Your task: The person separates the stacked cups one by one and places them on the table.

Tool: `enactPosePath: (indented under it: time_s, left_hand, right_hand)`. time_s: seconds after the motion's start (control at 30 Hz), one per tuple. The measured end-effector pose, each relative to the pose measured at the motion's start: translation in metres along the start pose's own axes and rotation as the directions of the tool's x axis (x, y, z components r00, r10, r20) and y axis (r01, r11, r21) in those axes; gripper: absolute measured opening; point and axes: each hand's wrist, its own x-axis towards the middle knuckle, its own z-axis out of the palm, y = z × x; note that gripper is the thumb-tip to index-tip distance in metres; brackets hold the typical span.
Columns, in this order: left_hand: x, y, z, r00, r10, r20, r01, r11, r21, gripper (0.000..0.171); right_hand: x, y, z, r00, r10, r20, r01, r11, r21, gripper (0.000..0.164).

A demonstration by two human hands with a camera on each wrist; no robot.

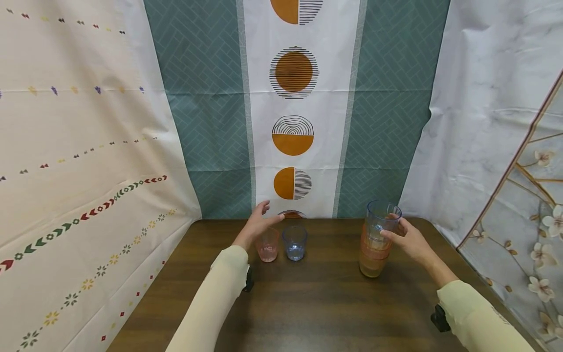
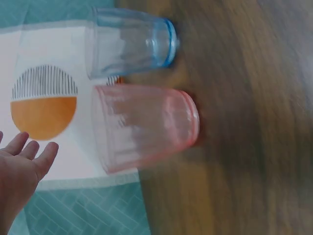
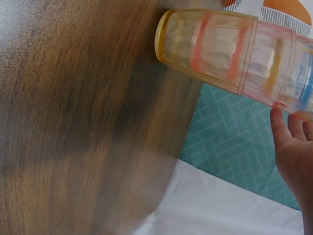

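On the right of the head view a tall stack of nested clear tumblers stands on the table, with a yellow tumbler (image 3: 181, 36) lowest, pinkish ones above and a blue tumbler (image 1: 383, 211) on top. My right hand (image 1: 411, 239) holds the blue tumbler near its top, thumb in front and fingers round the far side. A pink tumbler (image 2: 146, 127) and a second blue tumbler (image 1: 295, 244) stand upright side by side left of the middle. My left hand (image 1: 257, 226) hovers by the pink tumbler's rim, fingers spread and holding nothing.
The dark wooden table (image 1: 308, 303) ends at a patterned cloth (image 1: 220, 146) hanging behind it. More cloths hang on the left (image 1: 88, 195) and right (image 1: 484, 122). The stack stands near the table's back right corner.
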Motion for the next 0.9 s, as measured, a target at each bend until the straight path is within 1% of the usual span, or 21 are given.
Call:
enactPosePath:
  time_s: [0.17, 0.33, 0.47, 0.57, 0.73, 0.9]
  left_hand:
    - [0.004, 0.016, 0.009, 0.998, 0.045, 0.039, -0.045, 0.999, 0.024, 0.091]
    - [0.005, 0.033, 0.021, 0.995, 0.072, 0.072, -0.073, 0.997, 0.018, 0.092]
    - [0.003, 0.048, 0.033, 0.993, 0.063, 0.102, -0.059, 0.998, -0.036, 0.092]
    - [0.002, 0.057, 0.043, 0.990, 0.069, 0.125, -0.063, 0.997, -0.049, 0.091]
    - [0.005, 0.070, 0.058, 0.978, 0.130, 0.163, -0.133, 0.991, 0.004, 0.088]
    - [0.005, 0.085, 0.079, 0.967, 0.163, 0.194, -0.166, 0.986, -0.004, 0.087]
  right_hand:
    - [0.000, 0.000, 0.001, 1.000, -0.003, 0.005, 0.003, 1.000, 0.015, 0.072]
    - [0.000, 0.001, 0.001, 1.000, -0.003, 0.002, 0.003, 1.000, 0.007, 0.070]
    - [0.000, 0.002, 0.000, 1.000, -0.002, 0.002, 0.002, 1.000, -0.004, 0.070]
    - [0.000, 0.002, 0.000, 1.000, 0.000, 0.001, 0.000, 1.000, -0.006, 0.070]
    - [0.000, 0.002, 0.000, 1.000, 0.001, 0.000, -0.001, 1.000, 0.007, 0.070]
    - [0.000, 0.001, -0.001, 1.000, 0.003, 0.001, -0.003, 1.000, 0.011, 0.072]
